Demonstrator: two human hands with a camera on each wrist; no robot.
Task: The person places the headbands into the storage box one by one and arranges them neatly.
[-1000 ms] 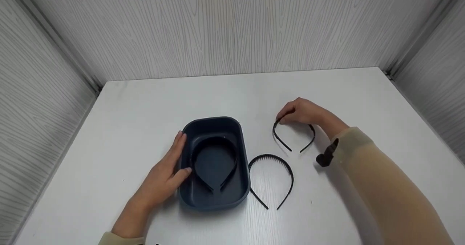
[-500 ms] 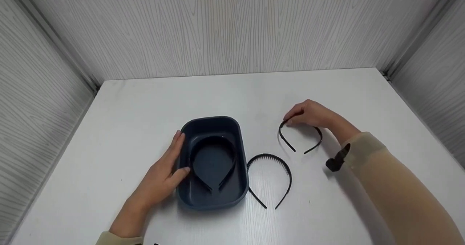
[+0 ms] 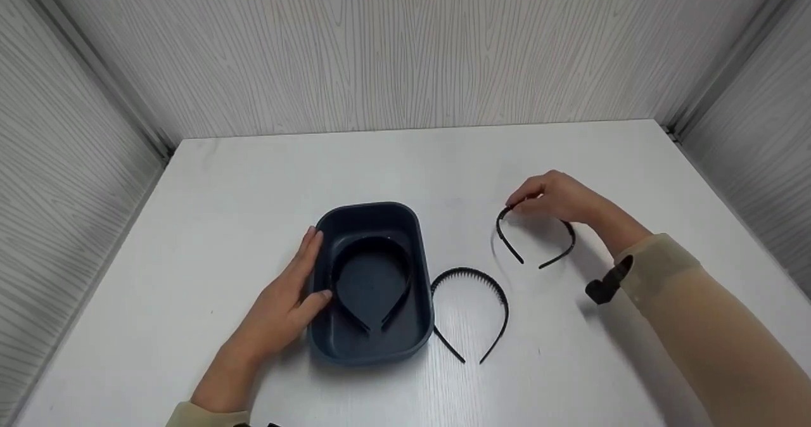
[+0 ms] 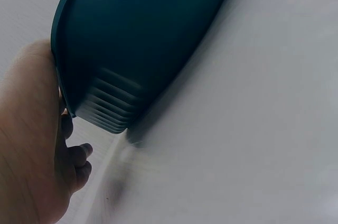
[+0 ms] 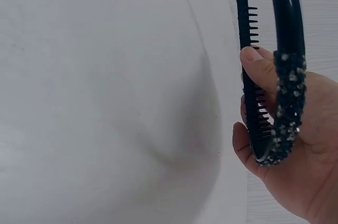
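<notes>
My right hand (image 3: 561,199) pinches a dark headband (image 3: 504,234) by its curved top, at the right of the head view. In the right wrist view this headband (image 5: 289,18) shows inner comb teeth and glittering stones along part of its band. My left hand (image 3: 282,313) rests along the left side of a dark blue rectangular basin (image 3: 374,356), fingers extended and thumb at the rim. Inside the basin lies another dark headband (image 3: 339,306). A toothed black headband (image 3: 505,316) lies on the table just right of the basin, one side partly hidden by it.
The white table (image 3: 272,180) runs back to a wood-grain panel (image 3: 405,47). Similar panels stand at the left (image 3: 70,180) and right (image 3: 760,116). A small black device (image 3: 608,282) sits at my right cuff.
My right hand has moved to the right with its headband, away from the basin. The left hand, the basin and the other headbands have hardly moved.
</notes>
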